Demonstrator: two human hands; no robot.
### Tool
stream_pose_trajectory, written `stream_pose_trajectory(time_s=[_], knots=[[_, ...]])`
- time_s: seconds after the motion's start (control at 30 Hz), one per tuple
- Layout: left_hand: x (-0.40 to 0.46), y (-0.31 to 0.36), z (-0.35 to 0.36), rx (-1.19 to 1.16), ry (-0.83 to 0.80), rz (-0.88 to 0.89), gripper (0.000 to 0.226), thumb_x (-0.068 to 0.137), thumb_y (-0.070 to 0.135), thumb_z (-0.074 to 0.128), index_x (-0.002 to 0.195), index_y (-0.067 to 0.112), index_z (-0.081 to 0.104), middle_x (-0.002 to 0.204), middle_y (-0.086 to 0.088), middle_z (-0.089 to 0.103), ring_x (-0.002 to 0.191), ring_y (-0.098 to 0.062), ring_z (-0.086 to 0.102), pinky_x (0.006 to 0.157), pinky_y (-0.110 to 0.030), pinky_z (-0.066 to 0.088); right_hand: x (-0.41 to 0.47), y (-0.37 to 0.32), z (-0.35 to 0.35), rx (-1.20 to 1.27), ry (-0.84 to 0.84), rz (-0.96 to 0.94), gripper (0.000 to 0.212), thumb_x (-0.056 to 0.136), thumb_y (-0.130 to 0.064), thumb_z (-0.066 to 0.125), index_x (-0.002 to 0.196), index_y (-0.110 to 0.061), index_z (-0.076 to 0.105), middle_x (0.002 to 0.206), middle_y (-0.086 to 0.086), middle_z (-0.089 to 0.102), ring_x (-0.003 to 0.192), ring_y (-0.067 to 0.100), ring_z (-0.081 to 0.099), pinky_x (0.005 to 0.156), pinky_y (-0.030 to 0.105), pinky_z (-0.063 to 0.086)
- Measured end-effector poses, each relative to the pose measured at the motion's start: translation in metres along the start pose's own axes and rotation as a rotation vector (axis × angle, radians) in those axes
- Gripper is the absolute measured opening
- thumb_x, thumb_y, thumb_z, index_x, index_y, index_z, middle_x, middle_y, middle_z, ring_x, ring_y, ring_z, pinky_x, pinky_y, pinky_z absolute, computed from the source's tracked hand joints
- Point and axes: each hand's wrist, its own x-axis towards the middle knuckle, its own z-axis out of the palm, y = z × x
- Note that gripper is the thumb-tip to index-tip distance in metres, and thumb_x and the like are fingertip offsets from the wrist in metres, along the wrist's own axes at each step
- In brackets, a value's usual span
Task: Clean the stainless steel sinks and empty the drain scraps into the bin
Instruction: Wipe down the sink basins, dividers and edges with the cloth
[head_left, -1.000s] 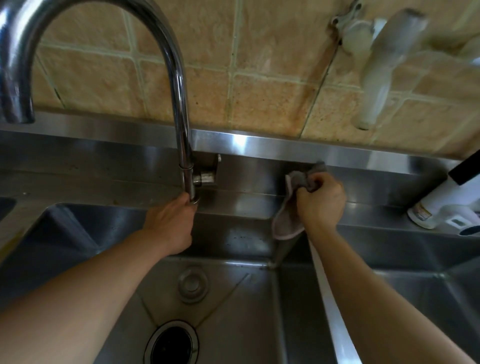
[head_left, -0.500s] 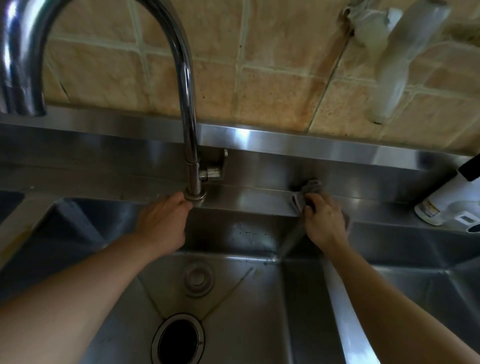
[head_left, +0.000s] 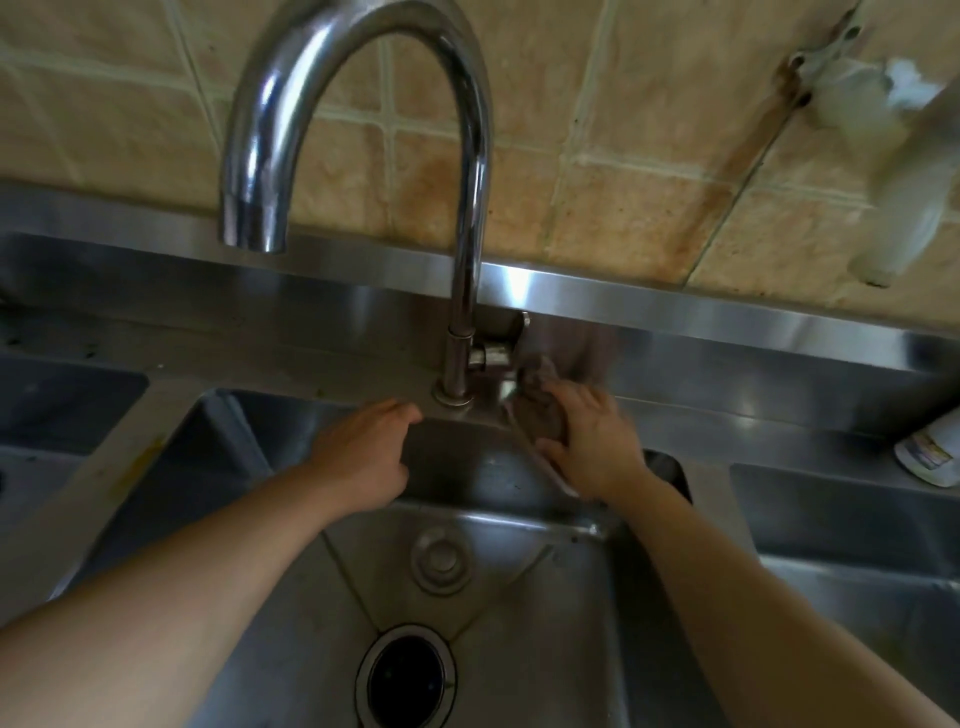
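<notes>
The right hand (head_left: 592, 447) presses a crumpled grey-brown cloth (head_left: 540, 415) against the back ledge of the sink (head_left: 545, 623), just beside the base of the faucet (head_left: 462, 291), fingers curled round the rag. The left hand (head_left: 363, 452) rests on the ledge on the other side of the faucet base with fingers out straight, holding nothing. The likely trouble is the small side lever (head_left: 498, 353): the cloth works right under it, so a careless sweep could knock it and start water. The rag could also catch there, or slip off the ledge into the basin toward the open drain (head_left: 408, 675), which sits uncovered near the bottom of the basin with a round plug (head_left: 440, 558) lying above it. The steel is smooth, brushed and reflective, folded into flat walls with creased diagonals in the floor; the faucet is a polished round tube bent in a high arch. The cloth looks soft and limp. Behind, the tiled wall (head_left: 623, 156) is matt, mottled tan with pale grout.
</notes>
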Motion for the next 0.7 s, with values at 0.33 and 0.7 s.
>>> stream_pose_trajectory(time_s=[0.33,0.7], knots=[[-0.010,-0.014,-0.007,-0.033,0.032,0.031,0.057,0.082,0.012,0.061,0.135,0.023,0.042,0.136,0.002,0.045,0.125,-0.017,0.042,0.097,-0.030,0.039,0.024,-0.082,0.040,-0.029,0.119,0.052,0.052,0.082,-0.019,0.063,0.131,-0.015,0.047,0.134,0.008,0.049,0.122,0.030,0.043,0.096,0.043,0.040],[0.018,0.056,0.020,0.012,-0.028,0.129,0.062,0.081,0.010,0.060,0.138,0.018,0.040,0.144,0.000,0.039,0.131,-0.020,0.039,0.106,-0.036,0.037,-0.009,0.016,-0.006,-0.332,0.003,-0.065,0.058,0.094,-0.048,0.036,0.147,-0.024,0.028,0.151,0.000,0.034,0.136,0.032,0.023,0.113,0.040,-0.002]])
